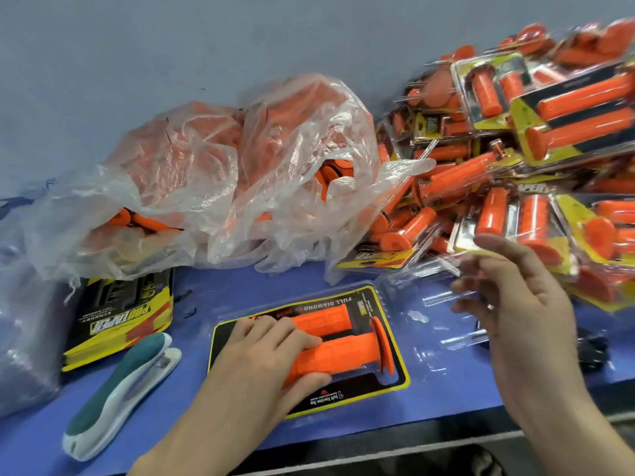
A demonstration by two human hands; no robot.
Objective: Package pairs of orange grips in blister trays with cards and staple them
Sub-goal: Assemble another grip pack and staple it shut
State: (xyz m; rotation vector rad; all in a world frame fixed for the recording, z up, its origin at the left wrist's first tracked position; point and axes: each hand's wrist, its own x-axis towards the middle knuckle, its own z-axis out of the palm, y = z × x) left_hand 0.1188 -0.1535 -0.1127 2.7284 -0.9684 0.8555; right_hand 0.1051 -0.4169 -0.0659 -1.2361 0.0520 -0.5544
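As left hand [275,352] clasps grips [343,353], tray [426,359] beneath

The card [347,395] reads FULL DIAMOND; the card stack [120,324] reads PRO TAPER.

The blue table [213,290] carries a stapler [120,389], card stack [120,321], plastic bag [240,173], blister tray [364,297] and heaped packs [515,149].

Right side: finished packs [567,108] motion-blurred, cut by the edge. Left ends of the grips [326,317] hidden under the left hand [268,355]. We can't tell if the right hand [522,304] holds the blurred clear lid [422,317]. The bag [292,149] veils its contents.
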